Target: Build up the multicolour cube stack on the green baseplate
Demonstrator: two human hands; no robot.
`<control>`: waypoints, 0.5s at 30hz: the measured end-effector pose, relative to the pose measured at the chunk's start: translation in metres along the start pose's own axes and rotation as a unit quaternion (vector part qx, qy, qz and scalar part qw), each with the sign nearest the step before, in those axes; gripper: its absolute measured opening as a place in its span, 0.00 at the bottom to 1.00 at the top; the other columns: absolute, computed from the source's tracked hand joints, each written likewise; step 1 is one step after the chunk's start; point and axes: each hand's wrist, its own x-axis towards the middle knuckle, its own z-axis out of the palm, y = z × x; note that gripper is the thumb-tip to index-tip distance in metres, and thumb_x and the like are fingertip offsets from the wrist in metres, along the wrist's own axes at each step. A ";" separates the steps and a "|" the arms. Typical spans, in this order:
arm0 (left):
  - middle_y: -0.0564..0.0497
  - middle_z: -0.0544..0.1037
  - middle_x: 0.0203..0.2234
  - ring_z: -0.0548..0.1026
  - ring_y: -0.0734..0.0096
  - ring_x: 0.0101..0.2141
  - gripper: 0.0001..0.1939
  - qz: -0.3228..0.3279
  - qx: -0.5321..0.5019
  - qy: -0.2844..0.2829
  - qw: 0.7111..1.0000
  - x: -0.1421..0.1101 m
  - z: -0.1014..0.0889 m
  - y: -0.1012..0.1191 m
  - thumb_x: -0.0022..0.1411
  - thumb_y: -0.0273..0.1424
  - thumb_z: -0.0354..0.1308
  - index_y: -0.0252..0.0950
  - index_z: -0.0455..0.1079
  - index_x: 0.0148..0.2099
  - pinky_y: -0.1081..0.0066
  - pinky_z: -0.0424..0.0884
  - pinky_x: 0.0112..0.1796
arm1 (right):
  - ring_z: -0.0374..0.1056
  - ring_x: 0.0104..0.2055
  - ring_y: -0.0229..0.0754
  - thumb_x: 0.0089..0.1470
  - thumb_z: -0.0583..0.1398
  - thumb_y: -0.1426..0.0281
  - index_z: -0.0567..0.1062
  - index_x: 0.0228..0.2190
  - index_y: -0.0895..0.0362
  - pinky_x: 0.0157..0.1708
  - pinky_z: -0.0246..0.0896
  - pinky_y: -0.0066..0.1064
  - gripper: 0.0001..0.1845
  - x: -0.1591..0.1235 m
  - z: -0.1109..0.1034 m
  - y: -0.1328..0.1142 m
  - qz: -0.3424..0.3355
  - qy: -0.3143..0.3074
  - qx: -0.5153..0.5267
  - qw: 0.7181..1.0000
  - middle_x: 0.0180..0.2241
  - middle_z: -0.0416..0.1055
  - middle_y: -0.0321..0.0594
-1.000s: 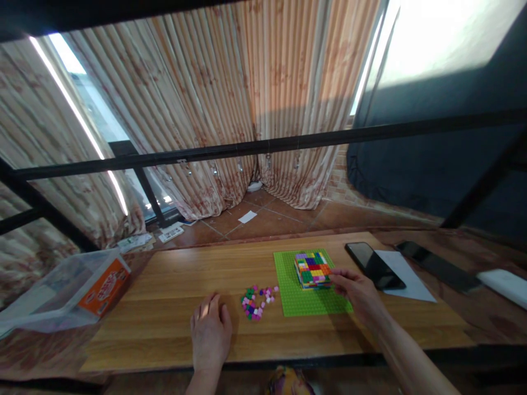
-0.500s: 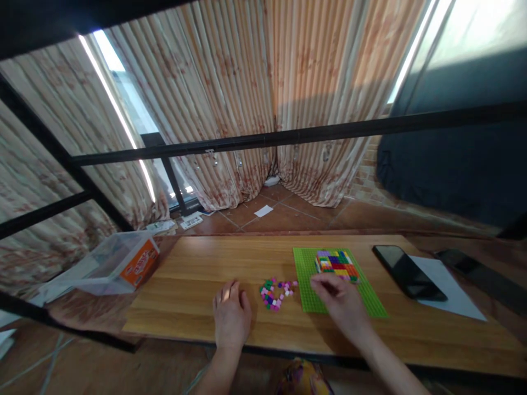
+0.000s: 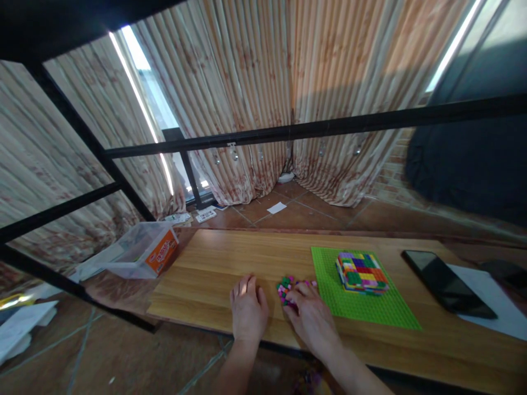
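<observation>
My left hand [image 3: 249, 310] rests on the wooden table, left of a small pile of loose toy building bricks [image 3: 285, 283], with its thumb apart from the fingers and nothing in it. Over the pile's right side is my right hand [image 3: 312, 317], fingers bent and fingertips brought together among the pink, green and purple bricks. What the fingertips hold, if anything, is hidden. To the right, a multicoloured block of joined bricks [image 3: 362, 272] sits on a green baseplate [image 3: 362, 311], apart from both hands.
A black phone [image 3: 447, 282] lies on white paper [image 3: 504, 299] at the table's right. Left of the table [image 3: 197, 285] stands a clear plastic box [image 3: 140, 249] with an orange label. A black metal rail [image 3: 329, 127] crosses beyond the table, before curtains [image 3: 230, 71].
My right hand has moved left from the baseplate to the loose bricks, uncovering the joined block. The whole view has shifted, so the scene sits farther right. My left hand stays on the table.
</observation>
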 end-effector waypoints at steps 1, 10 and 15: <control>0.43 0.73 0.48 0.68 0.57 0.49 0.16 0.000 0.000 0.000 1.000 0.000 0.000 0.000 0.61 0.28 0.48 0.33 0.69 0.48 0.56 0.62 0.51 | 0.65 0.43 0.47 0.49 0.59 0.74 0.75 0.31 0.52 0.56 0.47 0.46 0.06 0.000 0.000 -0.001 -0.002 -0.002 -0.008 1.000 0.35 0.71 0.40; 0.43 0.73 0.48 0.68 0.58 0.49 0.16 0.001 0.002 0.001 1.000 0.000 0.000 0.000 0.60 0.28 0.48 0.33 0.69 0.49 0.57 0.63 0.50 | 0.64 0.42 0.46 0.55 0.55 0.74 0.75 0.30 0.51 0.53 0.51 0.45 0.09 0.003 0.004 -0.003 -0.043 0.001 -0.053 0.998 0.36 0.70 0.39; 0.43 0.73 0.48 0.68 0.57 0.49 0.16 0.000 0.002 0.001 1.000 0.001 0.000 0.000 0.61 0.28 0.47 0.34 0.70 0.48 0.56 0.63 0.50 | 0.64 0.41 0.45 0.55 0.55 0.74 0.75 0.30 0.52 0.52 0.51 0.44 0.10 0.004 0.006 -0.002 -0.044 0.016 -0.050 0.998 0.35 0.71 0.39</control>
